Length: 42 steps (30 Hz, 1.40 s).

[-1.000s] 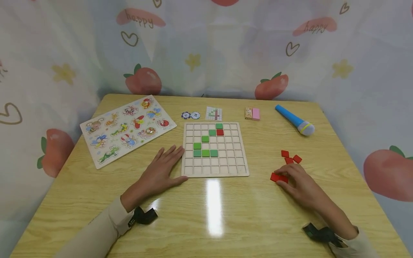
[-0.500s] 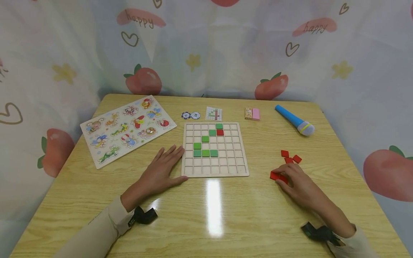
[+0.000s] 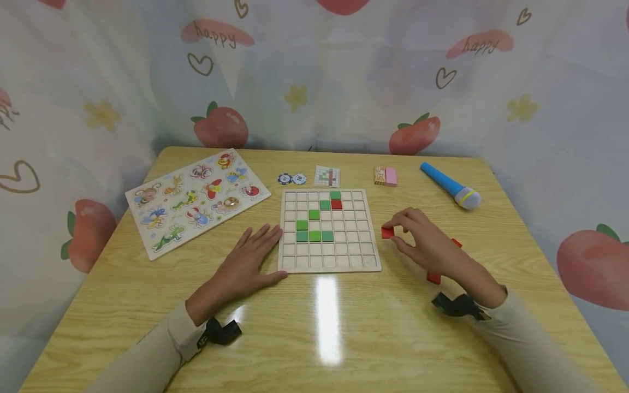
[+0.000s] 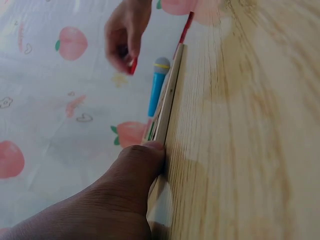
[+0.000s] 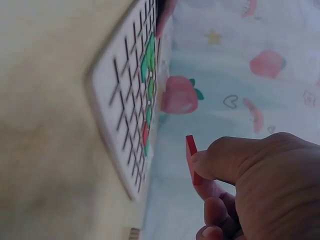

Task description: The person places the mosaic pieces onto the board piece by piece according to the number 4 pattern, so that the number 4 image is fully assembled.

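Right hand (image 3: 428, 241) is pinching a tile (image 3: 387, 233), seemingly mid-placement; next is likely calling for lowering onto board (image 3: 341, 249) left of those fingertips (image 3: 390, 224); left hand (image 3: 247, 263) is lying spread.

A wooden table (image 3: 255, 349) carries a grid board (image 3: 329, 263). Left of the board lies an insect puzzle (image 3: 199, 197); just behind it, two round chips (image 3: 298, 179) and a pattern card (image 3: 327, 176); right of it, partly hidden red tiles (image 3: 434, 278); behind-right, a blue microphone (image 3: 444, 183).
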Tool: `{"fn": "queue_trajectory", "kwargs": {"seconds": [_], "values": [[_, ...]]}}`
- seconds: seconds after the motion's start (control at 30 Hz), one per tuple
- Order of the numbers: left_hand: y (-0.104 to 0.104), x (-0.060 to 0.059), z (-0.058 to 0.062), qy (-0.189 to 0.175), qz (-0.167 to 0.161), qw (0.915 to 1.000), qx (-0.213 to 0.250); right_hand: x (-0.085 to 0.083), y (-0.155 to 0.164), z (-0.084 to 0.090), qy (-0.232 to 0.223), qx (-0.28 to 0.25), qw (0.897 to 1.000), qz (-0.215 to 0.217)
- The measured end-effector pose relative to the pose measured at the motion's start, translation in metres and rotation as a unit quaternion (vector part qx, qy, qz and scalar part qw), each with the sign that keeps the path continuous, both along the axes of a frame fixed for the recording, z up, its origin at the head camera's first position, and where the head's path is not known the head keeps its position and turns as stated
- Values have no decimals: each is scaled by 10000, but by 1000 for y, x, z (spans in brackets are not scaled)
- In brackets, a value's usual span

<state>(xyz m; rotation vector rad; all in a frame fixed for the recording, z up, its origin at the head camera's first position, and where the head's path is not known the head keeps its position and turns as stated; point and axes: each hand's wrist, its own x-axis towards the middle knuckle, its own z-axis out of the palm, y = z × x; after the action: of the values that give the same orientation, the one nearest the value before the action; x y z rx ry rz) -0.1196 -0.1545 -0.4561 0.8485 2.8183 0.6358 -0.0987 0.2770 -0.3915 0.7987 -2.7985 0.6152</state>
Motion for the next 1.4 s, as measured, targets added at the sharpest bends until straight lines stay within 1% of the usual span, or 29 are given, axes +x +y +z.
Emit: {"fn": "queue_trajectory", "kwargs": {"seconds": [0.2, 0.3, 0.37, 0.43, 0.57, 0.73, 0.83, 0.93, 1.1, 1.17, 1.23, 1.33, 1.4], "values": [[0, -1, -3, 101, -15, 9999, -62, -48, -36, 5, -582, 70, 9981, 194], [0, -1, -2, 81, -22, 9999, -55, -66, -53, 2, -932, 107, 9952, 262], [0, -1, -2, 59, -17, 10000, -39, -77, -62, -3, -1086, 176, 9935, 292], [1, -1, -2, 37, -20, 10000, -20, -85, -69, -8, -1238, 223, 9917, 272], [3, 0, -1, -9, -33, 10000, -29, -95, -76, -18, -1355, 229, 9901, 288], [3, 1, 2, -48, -6, 9999, -88, -101, -82, -26, -1240, 121, 9911, 465], [2, 0, 2, -75, 7, 9999, -85, -103, -85, -28, -1156, 136, 9920, 487], [1, -1, 2, -63, 7, 9999, -87, -103, -86, -27, -1169, 146, 9920, 463], [1, -2, 0, 42, -3, 10000, -42, -96, -82, -22, -1079, 219, 9926, 518], [1, -2, -2, 71, -18, 10000, -24, -89, -76, -17, -1009, 225, 9935, 471], [1, -2, -3, 98, -36, 9999, -23, -77, -64, -12, -917, 160, 9950, 348], [0, -2, -5, 128, -39, 9999, -50, -54, -40, -4, -726, -4, 9973, 50], [-1, -2, -4, 135, -10, 9999, -82, -37, -21, -1, -561, -69, 9983, -101]]}}
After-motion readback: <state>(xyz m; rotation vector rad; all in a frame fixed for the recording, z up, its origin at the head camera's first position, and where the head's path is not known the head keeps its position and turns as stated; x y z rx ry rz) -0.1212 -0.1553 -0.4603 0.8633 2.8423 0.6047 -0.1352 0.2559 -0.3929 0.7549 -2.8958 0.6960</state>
